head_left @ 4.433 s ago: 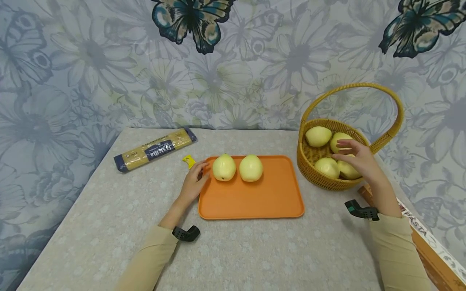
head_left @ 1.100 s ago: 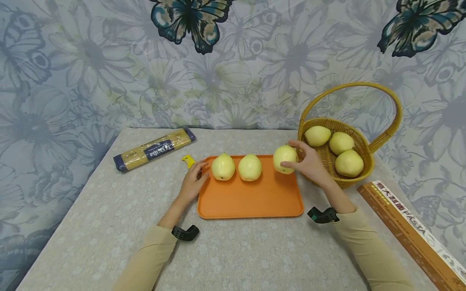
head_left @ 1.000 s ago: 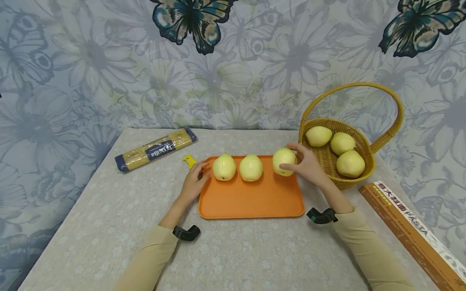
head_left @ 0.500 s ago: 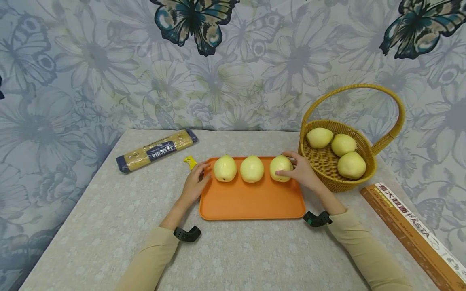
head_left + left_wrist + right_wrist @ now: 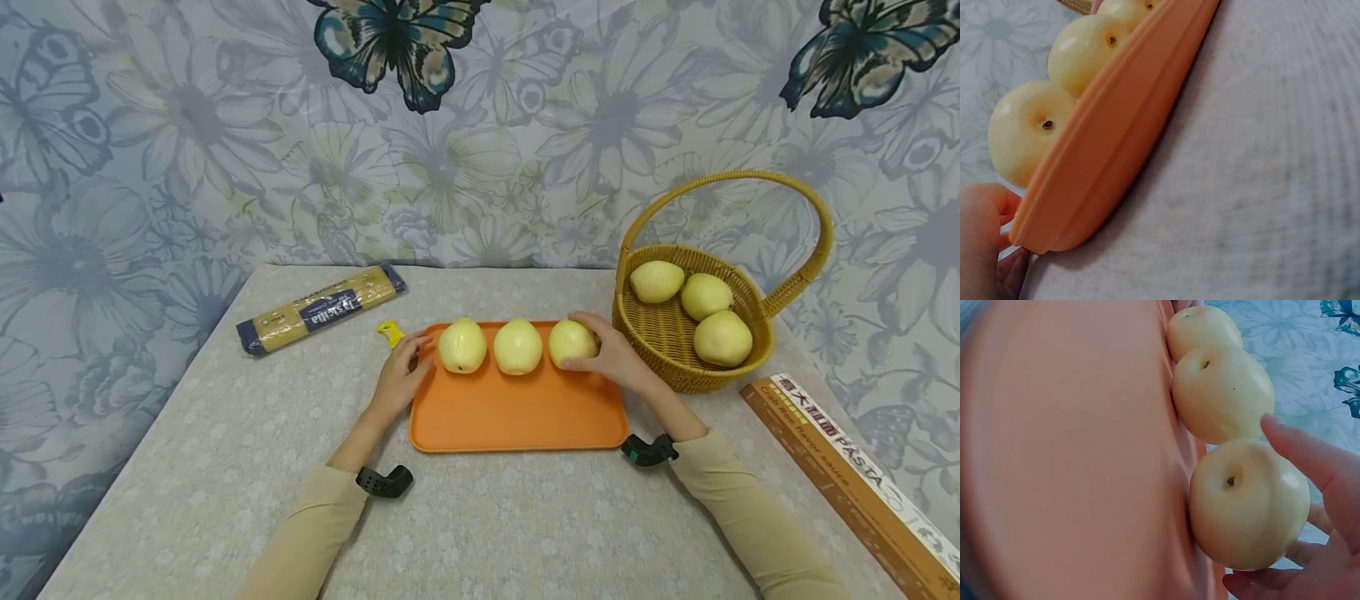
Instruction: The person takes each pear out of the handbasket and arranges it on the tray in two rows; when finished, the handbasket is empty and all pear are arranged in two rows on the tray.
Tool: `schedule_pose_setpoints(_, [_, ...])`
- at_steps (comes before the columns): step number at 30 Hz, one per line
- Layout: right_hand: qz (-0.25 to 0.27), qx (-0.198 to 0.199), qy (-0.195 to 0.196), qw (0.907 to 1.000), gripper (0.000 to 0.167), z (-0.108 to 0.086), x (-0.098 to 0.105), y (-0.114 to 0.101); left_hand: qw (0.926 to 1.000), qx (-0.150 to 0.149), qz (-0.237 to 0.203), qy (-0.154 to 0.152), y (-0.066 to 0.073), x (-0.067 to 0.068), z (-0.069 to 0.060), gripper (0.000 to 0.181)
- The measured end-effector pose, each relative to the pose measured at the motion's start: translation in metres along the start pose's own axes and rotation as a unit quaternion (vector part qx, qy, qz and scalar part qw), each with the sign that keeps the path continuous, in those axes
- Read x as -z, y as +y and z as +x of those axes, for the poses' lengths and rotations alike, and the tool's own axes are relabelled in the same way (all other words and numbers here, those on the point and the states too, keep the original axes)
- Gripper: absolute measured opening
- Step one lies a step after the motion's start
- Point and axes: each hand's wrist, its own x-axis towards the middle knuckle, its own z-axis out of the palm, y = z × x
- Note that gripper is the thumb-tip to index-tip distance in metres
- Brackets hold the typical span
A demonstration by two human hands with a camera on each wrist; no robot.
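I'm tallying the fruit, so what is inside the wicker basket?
Three pale yellow-green fruits lie in the wicker basket, with bare weave showing around them. Whatever is directly beneath the fruits is covered and cannot be seen.

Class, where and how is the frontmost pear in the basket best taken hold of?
Probably grip the frontmost pear around its widest part, from above and slightly left. It is round, its top exposed; the basket's bare wicker shows on its left, while another pear sits close behind and the handle rises to the right.
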Motion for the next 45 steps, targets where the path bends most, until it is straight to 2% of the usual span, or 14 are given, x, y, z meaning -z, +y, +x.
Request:
schedule_pose_setpoints(4, [0.000, 0.005, -0.009, 0.9999, 0.081, 0.000, -0.001, -0.001, 1.0000, 0.002, -0.001, -0.003, -0.001, 0.000, 0.000, 0.037])
schedule_pose_setpoints(18, [-0.011, 0.026, 0.001, 0.9996, 0.083, -0.001, -0.002, 0.002, 0.9999, 0.000, -0.010, -0.004, -0.002, -0.001, 0.002, 0.038])
schedule_pose_setpoints(23, [-0.019, 0.019, 0.015, 0.9995, 0.083, -0.001, -0.001, 0.002, 0.9999, -0.001, -0.009, -0.004, -0.002, -0.001, 0.002, 0.037])
schedule_pose_setpoints(34, [-0.041, 0.007, 0.006, 0.9991, 0.084, -0.001, 0.001, -0.001, 1.0000, 0.002, 0.003, -0.007, -0.002, 0.000, 0.003, 0.037])
schedule_pose_setpoints(40, [-0.006, 0.029, 0.025, 0.9993, 0.071, -0.005, 0.010, -0.016, 1.0000, 0.001, 0.004, -0.009, -0.004, 0.000, 0.002, 0.038])
schedule_pose_setpoints(45, [0.047, 0.066, 0.064, 0.9947, 0.058, -0.014, 0.032, -0.027, 0.9999, 0.004, 0.000, -0.011, -0.003, 0.000, 0.002, 0.038])
